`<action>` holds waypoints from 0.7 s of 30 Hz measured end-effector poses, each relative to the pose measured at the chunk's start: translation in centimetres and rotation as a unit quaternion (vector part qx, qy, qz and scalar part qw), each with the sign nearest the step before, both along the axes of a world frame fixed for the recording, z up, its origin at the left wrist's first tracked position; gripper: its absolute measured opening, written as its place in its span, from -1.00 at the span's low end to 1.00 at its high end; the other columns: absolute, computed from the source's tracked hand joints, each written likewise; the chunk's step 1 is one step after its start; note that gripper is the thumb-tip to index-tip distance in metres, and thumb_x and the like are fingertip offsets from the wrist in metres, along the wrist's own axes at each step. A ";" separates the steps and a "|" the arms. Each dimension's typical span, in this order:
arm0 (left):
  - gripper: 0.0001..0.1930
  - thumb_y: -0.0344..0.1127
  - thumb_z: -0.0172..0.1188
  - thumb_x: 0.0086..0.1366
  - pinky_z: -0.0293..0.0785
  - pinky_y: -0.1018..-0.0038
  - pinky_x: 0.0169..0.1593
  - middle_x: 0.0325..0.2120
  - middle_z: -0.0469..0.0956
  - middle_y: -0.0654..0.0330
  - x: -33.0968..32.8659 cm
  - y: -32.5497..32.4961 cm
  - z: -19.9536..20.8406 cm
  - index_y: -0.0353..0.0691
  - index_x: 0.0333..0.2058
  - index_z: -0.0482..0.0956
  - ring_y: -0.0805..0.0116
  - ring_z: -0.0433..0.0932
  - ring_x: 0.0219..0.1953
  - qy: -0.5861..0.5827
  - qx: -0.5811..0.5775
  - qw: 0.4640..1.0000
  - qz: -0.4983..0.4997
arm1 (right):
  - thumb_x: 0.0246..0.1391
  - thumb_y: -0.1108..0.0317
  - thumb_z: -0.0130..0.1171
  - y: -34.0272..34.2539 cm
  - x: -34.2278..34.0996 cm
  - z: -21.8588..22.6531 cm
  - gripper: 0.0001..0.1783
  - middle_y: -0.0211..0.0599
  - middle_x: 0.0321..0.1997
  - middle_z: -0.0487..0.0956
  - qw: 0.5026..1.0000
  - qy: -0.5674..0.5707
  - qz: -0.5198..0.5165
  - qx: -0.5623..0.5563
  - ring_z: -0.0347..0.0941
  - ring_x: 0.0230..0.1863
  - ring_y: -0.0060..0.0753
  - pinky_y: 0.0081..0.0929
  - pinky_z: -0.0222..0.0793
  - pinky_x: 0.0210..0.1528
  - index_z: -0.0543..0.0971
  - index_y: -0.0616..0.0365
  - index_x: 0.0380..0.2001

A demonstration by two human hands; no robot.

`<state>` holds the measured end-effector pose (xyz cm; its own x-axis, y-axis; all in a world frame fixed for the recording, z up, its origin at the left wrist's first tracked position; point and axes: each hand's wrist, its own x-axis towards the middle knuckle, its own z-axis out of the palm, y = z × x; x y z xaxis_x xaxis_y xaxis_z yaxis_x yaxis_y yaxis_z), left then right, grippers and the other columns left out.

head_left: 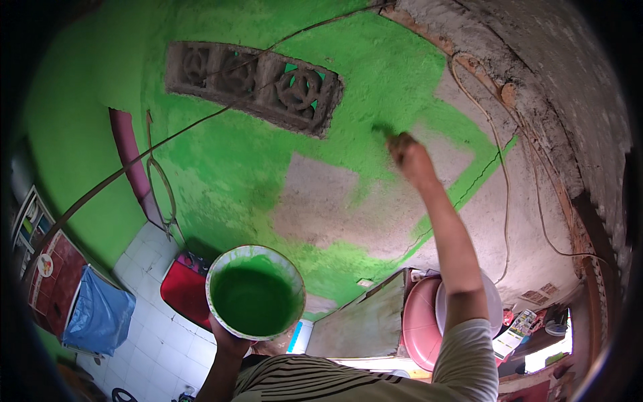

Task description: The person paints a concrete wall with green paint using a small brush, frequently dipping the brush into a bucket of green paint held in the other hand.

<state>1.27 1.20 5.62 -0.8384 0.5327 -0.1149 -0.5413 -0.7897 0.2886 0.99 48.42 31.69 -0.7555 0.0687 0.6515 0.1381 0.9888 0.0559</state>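
My left hand is closed round the lower side of a white bucket, held out at the lower middle; its fingers are partly hidden by the bucket. Green paint fills much of the bucket and smears its inner wall. My right arm stretches up to the wall, where my right hand grips a paintbrush. The bristles look dark green and blurred against freshly green plaster. Around the brush, the wall is part bright green and part bare greyish pink.
A vent block is set in the wall above. A cable crosses the view in front; thin wires hang at right. Below are a red chair, pink basin, wooden board and blue plastic bag.
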 end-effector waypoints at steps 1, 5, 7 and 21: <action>-0.47 -0.07 -0.31 0.54 0.60 0.08 0.13 0.09 0.53 -0.09 0.1 0.2 0.3 -0.35 0.21 0.39 0.00 0.58 0.09 -0.034 0.034 0.999 -0.016 | 0.02 0.67 0.22 0.6 -0.4 2.4 -0.93 0.07 -0.22 0.62 0.998 0.033 0.033 0.036 0.59 -0.23 -0.02 -0.19 0.53 -0.14 0.58 0.37 -0.52; -0.48 -0.07 -0.25 0.53 0.61 0.09 0.12 0.09 0.54 -0.08 0.3 -0.1 0.5 -0.35 0.20 0.40 0.01 0.59 0.07 -0.060 0.029 0.998 0.001 | 0.19 0.46 0.25 -3.7 -3.0 10.5 -0.87 -0.01 -0.29 0.60 0.978 0.156 0.018 0.136 0.57 -0.39 0.06 -0.15 0.54 -0.27 0.68 0.24 -0.22; -0.47 -0.06 -0.25 0.53 0.61 0.09 0.12 0.08 0.54 -0.08 0.5 -0.2 -0.6 -0.35 0.20 0.41 0.00 0.59 0.07 0.004 -0.021 0.999 0.028 | 0.26 0.34 0.22 -4.0 -3.9 12.4 -0.80 -0.05 -0.29 0.59 0.954 0.225 -0.007 0.200 0.58 -0.40 0.05 -0.13 0.53 -0.32 0.68 0.20 -0.15; -0.47 -0.02 -0.21 0.50 0.61 0.17 0.09 0.02 0.58 0.00 0.1 -1.7 -1.4 -0.32 0.15 0.44 0.09 0.61 0.03 0.040 -0.049 0.996 0.060 | 0.13 0.48 0.19 -4.1 -6.3 1.8 -0.91 -0.03 -0.15 0.63 0.995 -0.053 0.017 0.085 0.59 -0.24 0.05 -0.15 0.55 -0.16 0.64 0.21 -0.32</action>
